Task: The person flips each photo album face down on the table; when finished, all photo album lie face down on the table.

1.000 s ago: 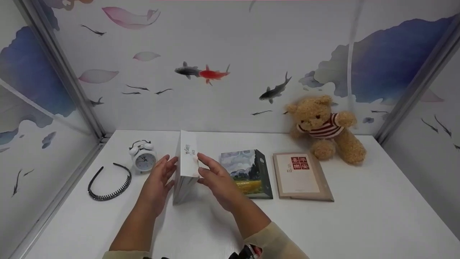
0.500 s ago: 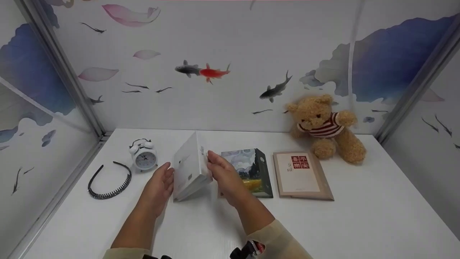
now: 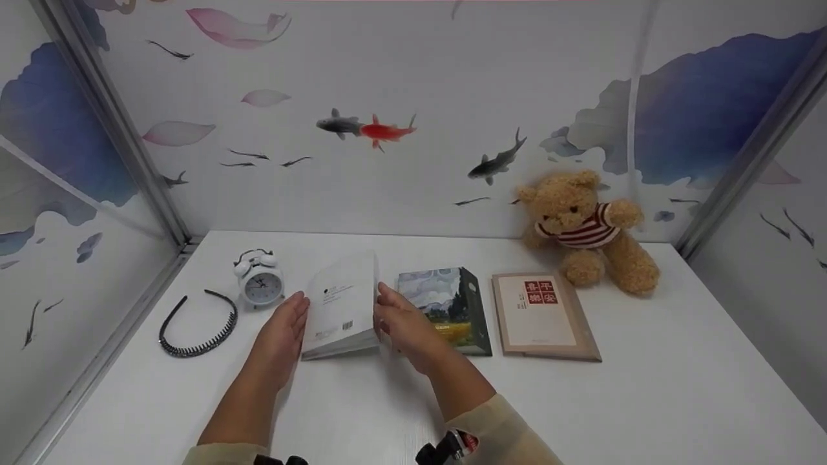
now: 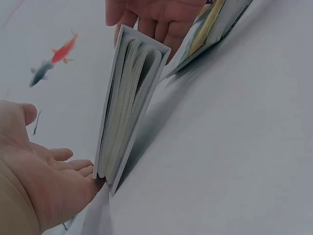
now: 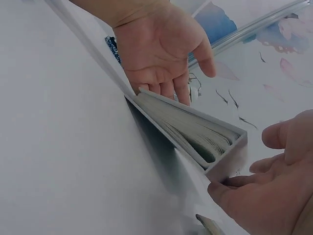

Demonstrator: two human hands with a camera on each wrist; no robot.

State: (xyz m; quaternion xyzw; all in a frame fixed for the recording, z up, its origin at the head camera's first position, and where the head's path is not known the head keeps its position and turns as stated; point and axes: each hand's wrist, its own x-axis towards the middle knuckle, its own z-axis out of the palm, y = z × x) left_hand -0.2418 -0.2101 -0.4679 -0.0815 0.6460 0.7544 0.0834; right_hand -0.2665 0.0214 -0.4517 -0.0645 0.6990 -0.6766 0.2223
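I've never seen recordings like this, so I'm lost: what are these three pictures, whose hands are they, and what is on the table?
No machine: a person wears three cameras. One on the head looks down at both hands; one on each wrist looks at that hand's work. The left hand and right hand touch opposite edges of a white book, tilted over the white table. Neither hand grips it; the fingers look relaxed. Also there: an alarm clock, a black headband, a painting-cover book, a tan book and a teddy bear.

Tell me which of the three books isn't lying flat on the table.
The white book, leftmost beside the alarm clock, is tilted on one edge between both hands. The landscape-cover book and the beige book lie flat.
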